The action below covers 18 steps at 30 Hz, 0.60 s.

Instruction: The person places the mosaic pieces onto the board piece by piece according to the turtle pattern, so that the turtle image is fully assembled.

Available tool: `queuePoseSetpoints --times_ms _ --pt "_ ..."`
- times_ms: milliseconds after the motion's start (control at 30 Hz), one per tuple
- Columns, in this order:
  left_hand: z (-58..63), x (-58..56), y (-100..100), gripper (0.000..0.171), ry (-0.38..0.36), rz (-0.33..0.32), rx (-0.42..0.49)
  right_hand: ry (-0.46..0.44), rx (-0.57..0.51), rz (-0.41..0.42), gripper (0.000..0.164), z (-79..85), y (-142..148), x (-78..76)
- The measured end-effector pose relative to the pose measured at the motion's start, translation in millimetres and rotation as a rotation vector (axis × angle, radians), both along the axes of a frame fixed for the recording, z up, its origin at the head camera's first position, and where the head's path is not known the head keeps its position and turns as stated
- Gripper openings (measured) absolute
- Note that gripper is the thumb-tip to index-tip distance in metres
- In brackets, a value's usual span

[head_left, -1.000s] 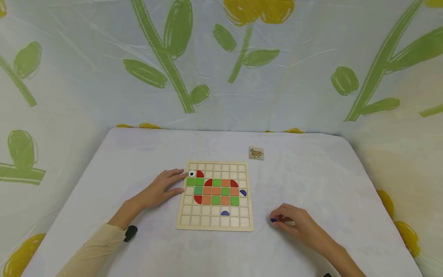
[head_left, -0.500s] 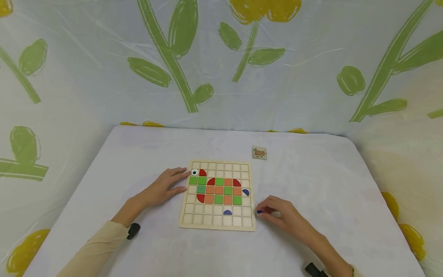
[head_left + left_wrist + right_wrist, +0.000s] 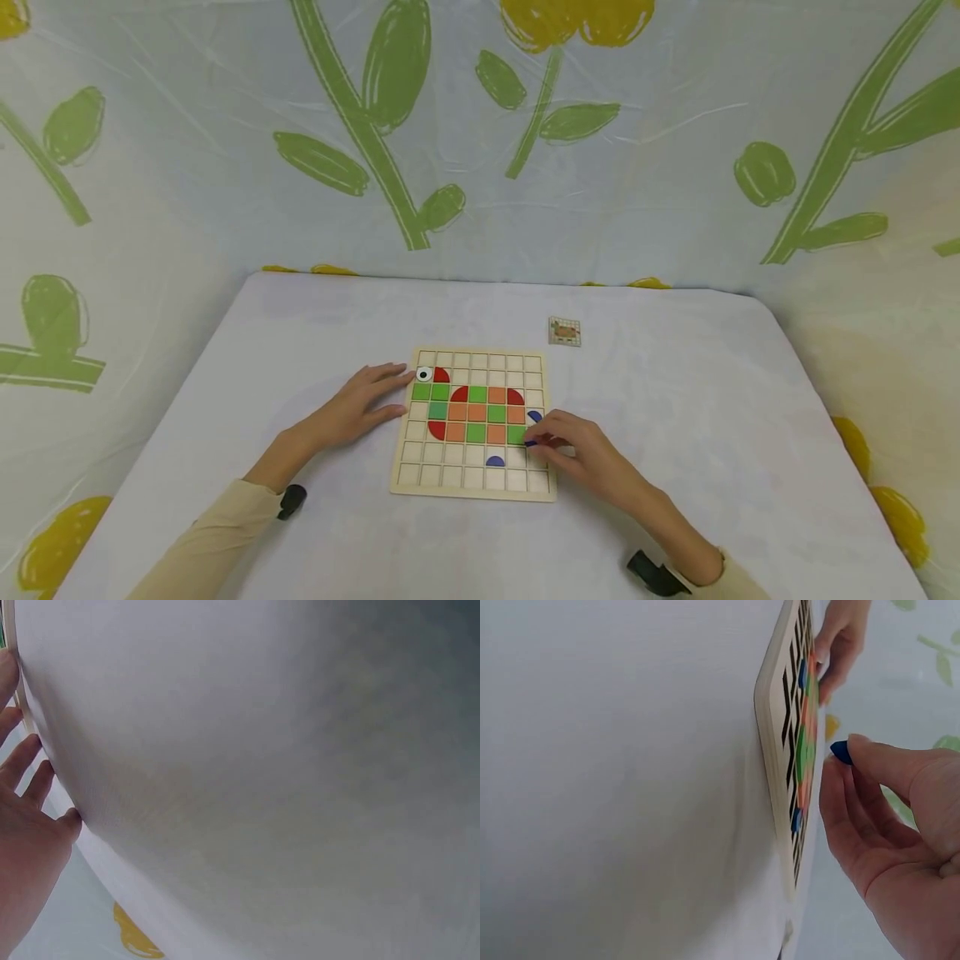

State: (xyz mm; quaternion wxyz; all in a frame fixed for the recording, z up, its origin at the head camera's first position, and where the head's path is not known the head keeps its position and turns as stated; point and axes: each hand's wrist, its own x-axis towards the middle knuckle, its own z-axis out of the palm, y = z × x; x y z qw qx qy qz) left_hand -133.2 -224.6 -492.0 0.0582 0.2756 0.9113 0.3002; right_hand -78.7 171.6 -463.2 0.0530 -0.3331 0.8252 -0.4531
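Observation:
A wooden grid board (image 3: 431, 477) lies on the table with red, green and orange tiles set in its squares, and a round eye tile (image 3: 424, 374) at the upper left. One blue half-round tile (image 3: 495, 461) sits in a lower square, another blue tile (image 3: 534, 416) near the right edge. My right hand (image 3: 581, 454) is over the board's right side, pinching a small blue tile (image 3: 841, 752) between thumb and fingertips. My left hand (image 3: 352, 410) rests at the board's left edge, fingers extended, fingertips touching the rim; in the left wrist view its fingers (image 3: 21, 761) are spread.
A small picture card (image 3: 564, 331) with a gridded animal pattern lies behind the board, to the right. A white cloth (image 3: 337, 542) covers the table. Behind and at the sides stand cloth walls (image 3: 637, 200) printed with flowers and leaves.
The right hand has moved left, carrying the blue tile from beside the board to above its right side. The left hand has stayed at the board's left edge.

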Motion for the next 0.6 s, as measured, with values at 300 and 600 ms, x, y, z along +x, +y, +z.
queuePoseSetpoints --times_ms 300,600 --pt "-1.6 -0.8 -1 0.061 -0.004 0.004 0.002 -0.012 -0.049 0.044 0.02 -2.2 -22 -6.9" --pt "-1.7 0.9 2 0.06 0.001 0.004 0.0 -0.03 -0.066 0.069 0.014 -4.4 -48 -10.8"
